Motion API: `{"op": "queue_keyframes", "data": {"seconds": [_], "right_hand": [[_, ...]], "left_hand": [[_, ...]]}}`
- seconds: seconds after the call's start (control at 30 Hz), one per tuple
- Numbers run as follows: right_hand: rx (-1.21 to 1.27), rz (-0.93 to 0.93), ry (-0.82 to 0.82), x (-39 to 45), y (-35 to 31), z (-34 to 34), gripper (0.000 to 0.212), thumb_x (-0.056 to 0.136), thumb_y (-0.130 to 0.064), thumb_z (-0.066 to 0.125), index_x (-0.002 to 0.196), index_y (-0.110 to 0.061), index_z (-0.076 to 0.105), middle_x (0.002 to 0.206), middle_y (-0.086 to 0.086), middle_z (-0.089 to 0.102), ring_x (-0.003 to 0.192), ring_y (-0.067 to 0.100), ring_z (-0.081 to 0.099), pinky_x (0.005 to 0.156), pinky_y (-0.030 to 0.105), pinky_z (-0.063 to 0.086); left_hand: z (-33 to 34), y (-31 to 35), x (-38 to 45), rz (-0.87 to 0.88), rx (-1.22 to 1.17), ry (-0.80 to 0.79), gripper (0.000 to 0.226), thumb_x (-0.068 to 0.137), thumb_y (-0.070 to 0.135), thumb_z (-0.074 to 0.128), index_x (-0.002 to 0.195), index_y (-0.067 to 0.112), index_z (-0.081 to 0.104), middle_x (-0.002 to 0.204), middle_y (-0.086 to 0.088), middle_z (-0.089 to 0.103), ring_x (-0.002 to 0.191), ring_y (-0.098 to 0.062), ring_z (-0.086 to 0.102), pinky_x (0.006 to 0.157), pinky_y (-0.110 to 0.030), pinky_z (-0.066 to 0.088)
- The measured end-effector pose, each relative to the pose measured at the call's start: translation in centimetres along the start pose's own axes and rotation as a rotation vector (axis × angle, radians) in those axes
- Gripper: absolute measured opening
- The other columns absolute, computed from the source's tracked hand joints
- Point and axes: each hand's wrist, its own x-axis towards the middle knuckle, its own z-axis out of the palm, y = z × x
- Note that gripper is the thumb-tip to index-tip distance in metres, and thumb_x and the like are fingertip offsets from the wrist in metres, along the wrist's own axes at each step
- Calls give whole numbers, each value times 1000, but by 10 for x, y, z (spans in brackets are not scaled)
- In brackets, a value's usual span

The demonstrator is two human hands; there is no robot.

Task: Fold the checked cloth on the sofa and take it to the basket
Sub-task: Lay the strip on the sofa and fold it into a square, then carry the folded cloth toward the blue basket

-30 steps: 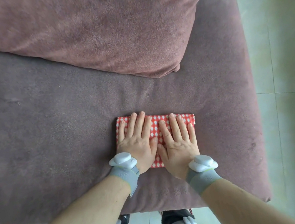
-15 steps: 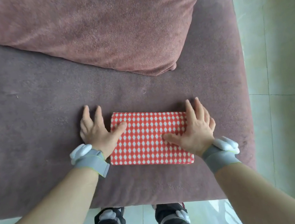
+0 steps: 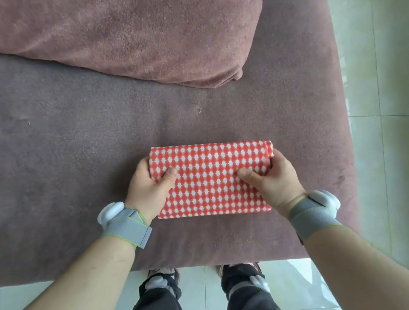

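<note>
While the folding looks finished: the pick-up is the step in hand, judged from how things lie.
Cloth: the checked cloth (image 3: 211,179) lies as a neat folded rectangle on the sofa seat (image 3: 60,141), near its front edge and below the corner of the big cushion (image 3: 149,23).
Left hand: the left hand (image 3: 149,188) grips the cloth's left short edge, thumb on top, fingers tucked underneath.
Right hand: the right hand (image 3: 273,178) grips the right short edge the same way, thumb pressed on the pattern, fingers hidden under the fold.
Doing it well: lift both ends together and level, so the layers do not slide apart; keep the thumbs pressing down to pin the top layer.
Risk: the right end shows a loose lip of layers, which could open if that side sags.
Basket: not in view, so the way to carry cannot be told.
Floor: pale tiles (image 3: 395,123) lie to the right of the sofa.
</note>
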Motion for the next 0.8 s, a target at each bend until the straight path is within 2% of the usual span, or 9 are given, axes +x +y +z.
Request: {"op": "queue_keyframes", "data": {"seconds": [0.13, 0.27, 0.3, 0.37, 0.43, 0.53, 0.6, 0.7, 0.8], "right_hand": [[121, 19, 27, -19, -27, -18, 43, 81, -32, 76, 114, -24, 50, 108, -4, 64, 100, 19, 64, 94, 47, 51], [-5, -12, 202, -63, -57, -51, 34, 84, -47, 67, 105, -28, 49, 93, -14, 64, 87, 13, 64, 85, 37, 51], [-7, 9, 292, -86, -71, -70, 33, 84, -51, 64, 102, -27, 50, 90, -15, 64, 85, 13, 64, 82, 35, 51], [-39, 57, 334, -104, -83, -82, 35, 86, -57, 58, 99, -25, 56, 87, -12, 66, 85, 18, 65, 80, 35, 51], [-41, 79, 486, -150, -102, -109, 41, 89, -60, 50, 91, -21, 60, 82, -8, 66, 79, 19, 64, 72, 33, 49], [-28, 157, 720, -213, -127, -134, 58, 92, -61, 40, 60, -15, 50, 57, -4, 56, 57, 19, 54, 52, 30, 35], [54, 206, 853, -254, -134, -148, 63, 94, -60, 38, 52, -13, 40, 53, 2, 50, 57, 27, 50, 54, 35, 37], [164, 281, 978, -311, -140, -160, 63, 94, -62, 34, 53, -15, 44, 66, 12, 57, 70, 32, 56, 70, 41, 46], [269, 333, 1160, -383, -136, -166, 63, 96, -59, 35, 52, -15, 44, 61, 4, 53, 67, 28, 52, 65, 36, 39]], "left_hand": [[-6, 37, -14, -5, -16, 17, 29, 74, 60, 64, 94, 44, 51, 93, 20, 64, 81, 5, 64, 68, -21, 47], [-10, 94, -40, -30, -53, -64, 44, 64, 75, 54, 96, 44, 51, 102, 11, 67, 94, -13, 66, 86, -43, 54], [-13, 124, -57, -26, -56, -133, 46, 63, 78, 52, 94, 44, 52, 103, 9, 67, 95, -16, 66, 88, -47, 53], [-14, 142, -68, -44, -51, -193, 54, 58, 84, 49, 92, 43, 52, 103, 6, 67, 95, -19, 66, 89, -50, 52], [-19, 187, -96, 5, -18, -264, 66, 54, 87, 47, 91, 33, 56, 99, 4, 69, 92, -22, 66, 88, -50, 52], [-24, 238, -131, 71, 20, -372, 75, 52, 87, 50, 88, 22, 63, 94, -1, 72, 89, -25, 68, 88, -49, 53], [-22, 270, -156, 126, 68, -496, 77, 54, 85, 52, 92, 20, 64, 95, -3, 72, 88, -26, 69, 87, -49, 53], [-15, 305, -190, 286, 189, -589, 73, 63, 85, 47, 87, 18, 62, 90, -1, 71, 83, -23, 67, 81, -42, 54], [-2, 335, -245, 557, 385, -620, 66, 77, 78, 34, 87, 17, 56, 79, 5, 56, 70, -16, 51, 69, -30, 39]]}}
